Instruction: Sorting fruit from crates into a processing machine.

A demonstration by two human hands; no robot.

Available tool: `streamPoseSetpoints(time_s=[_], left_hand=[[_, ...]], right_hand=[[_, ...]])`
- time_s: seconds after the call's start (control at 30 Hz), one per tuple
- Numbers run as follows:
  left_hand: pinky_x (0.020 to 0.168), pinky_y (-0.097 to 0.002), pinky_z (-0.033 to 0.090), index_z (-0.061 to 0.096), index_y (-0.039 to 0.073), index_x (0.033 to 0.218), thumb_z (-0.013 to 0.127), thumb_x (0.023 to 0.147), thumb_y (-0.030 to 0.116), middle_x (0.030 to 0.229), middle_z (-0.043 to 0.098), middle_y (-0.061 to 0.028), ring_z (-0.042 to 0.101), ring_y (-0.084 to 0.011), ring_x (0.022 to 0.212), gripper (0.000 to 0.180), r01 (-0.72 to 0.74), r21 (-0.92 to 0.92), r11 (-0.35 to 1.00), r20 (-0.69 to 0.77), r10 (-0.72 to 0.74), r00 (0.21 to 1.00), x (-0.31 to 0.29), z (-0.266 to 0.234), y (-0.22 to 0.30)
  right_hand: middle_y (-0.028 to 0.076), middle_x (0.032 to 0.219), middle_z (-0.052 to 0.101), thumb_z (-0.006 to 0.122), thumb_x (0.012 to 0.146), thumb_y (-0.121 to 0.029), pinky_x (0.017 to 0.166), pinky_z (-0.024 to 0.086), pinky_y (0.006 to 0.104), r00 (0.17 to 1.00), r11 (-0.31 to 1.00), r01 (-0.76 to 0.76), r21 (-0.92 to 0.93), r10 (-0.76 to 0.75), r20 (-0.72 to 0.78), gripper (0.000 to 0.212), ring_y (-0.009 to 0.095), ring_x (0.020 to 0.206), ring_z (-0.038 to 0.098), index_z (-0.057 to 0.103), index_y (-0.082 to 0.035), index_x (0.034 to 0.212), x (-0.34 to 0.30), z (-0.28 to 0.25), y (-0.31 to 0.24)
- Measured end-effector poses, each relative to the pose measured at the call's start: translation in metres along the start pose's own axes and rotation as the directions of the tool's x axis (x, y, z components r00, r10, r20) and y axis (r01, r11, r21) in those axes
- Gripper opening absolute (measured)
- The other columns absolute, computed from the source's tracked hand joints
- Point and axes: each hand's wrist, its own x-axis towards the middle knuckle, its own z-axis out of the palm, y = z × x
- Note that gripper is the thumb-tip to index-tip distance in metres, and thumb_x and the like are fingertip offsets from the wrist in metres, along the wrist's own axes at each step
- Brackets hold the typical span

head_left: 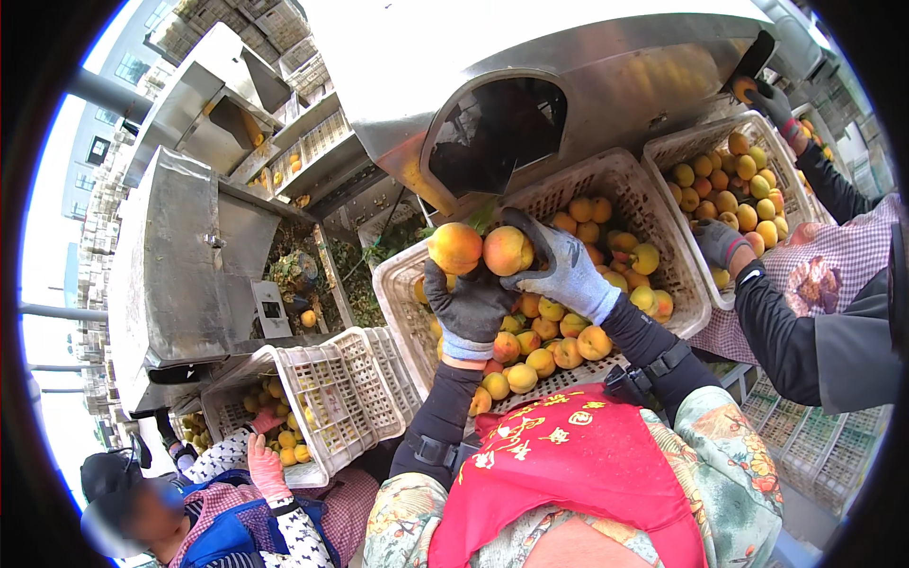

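Note:
Both hands are raised over a white plastic crate (701, 327) of yellow-orange peaches (544, 362). My left hand (466, 310), in a grey-black work glove, is closed round a large peach (454, 248) with a red blush. Its fingers are partly hidden beneath the fruit. My right hand (568, 270), gloved in grey-blue with dark fingers, grips a second peach (507, 251) from its right side. The two peaches are side by side, almost touching. A green leaf (484, 214) shows just behind them.
A metal chute with a dark opening (492, 133) stands beyond the crate. Co-workers flank me: gloved hands (721, 242) at a right-hand peach crate (653, 151), pink gloves (267, 466) at a lower-left crate (327, 417). A steel machine (170, 256) stands at left.

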Motion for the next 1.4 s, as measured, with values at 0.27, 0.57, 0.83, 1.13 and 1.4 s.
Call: streamPoseSetpoints(time_s=[0.27, 0.57, 0.83, 1.13, 1.4], left_hand=[[0.114, -0.0578, 0.02, 0.051, 0.007, 0.13, 0.067, 0.081, 0.049, 0.136, 0.05, -0.0168, 0.039, -0.0347, 0.133, 0.067, -0.174, 0.192, 0.966, -0.14, 0.202, 0.969, 0.0, 0.008, 0.002], [0.113, -0.0546, 0.027, 0.044, 0.006, 0.135, 0.072, 0.081, 0.036, 0.136, 0.049, -0.0164, 0.041, -0.0359, 0.131, 0.068, -0.156, 0.309, 0.938, -0.182, 0.219, 0.959, -0.002, 0.0, 0.006], [0.106, -0.0468, 0.041, 0.042, 0.001, 0.135, 0.065, 0.087, 0.015, 0.134, 0.05, -0.0165, 0.046, -0.0347, 0.127, 0.055, -0.107, 0.489, 0.866, -0.111, 0.184, 0.977, -0.002, -0.002, 0.013], [0.099, -0.0398, 0.046, 0.046, 0.009, 0.135, 0.06, 0.09, 0.042, 0.13, 0.055, -0.0116, 0.051, -0.0268, 0.123, 0.057, 0.086, 0.281, 0.956, -0.184, -0.034, 0.982, 0.007, 0.029, 0.016], [0.096, -0.0336, 0.047, 0.045, 0.008, 0.137, 0.052, 0.097, 0.042, 0.127, 0.057, -0.011, 0.057, -0.0205, 0.114, 0.053, -0.006, 0.703, 0.711, -0.228, 0.233, 0.945, 0.011, 0.034, 0.01]], right_hand=[[0.017, 0.132, 0.051, 0.071, 0.069, -0.022, 0.103, 0.034, 0.0486, 0.996, 0.915, 0.06, -0.4, -0.083, -0.041, 0.077, 0.039, 0.117, 0.047, 0.042, -0.012, 0.14, 0.059, -0.006, 0.002], [0.02, 0.139, 0.042, 0.074, 0.068, -0.028, 0.109, 0.027, 0.0526, 0.999, 0.912, -0.034, -0.409, 0.018, -0.044, 0.086, 0.041, 0.128, 0.036, 0.037, -0.008, 0.142, 0.068, 0.0, 0.015], [0.017, 0.144, 0.038, 0.073, 0.072, -0.031, 0.104, 0.026, 0.0551, 0.993, 0.784, 0.014, -0.621, -0.084, -0.083, 0.088, 0.039, 0.124, 0.039, 0.03, -0.007, 0.145, 0.1, 0.021, 0.041], [0.021, 0.127, 0.055, 0.083, 0.063, -0.037, 0.102, 0.038, 0.043, 0.98, 0.984, 0.179, -0.028, -0.176, 0.09, 0.092, 0.039, 0.12, 0.051, 0.042, -0.003, 0.138, 0.046, 0.007, -0.019], [0.017, 0.132, 0.051, 0.079, 0.064, -0.03, 0.099, 0.036, 0.0456, 0.998, 0.998, 0.065, 0.004, -0.065, 0.012, 0.096, 0.039, 0.114, 0.05, 0.033, -0.008, 0.145, 0.024, 0.012, -0.019]])
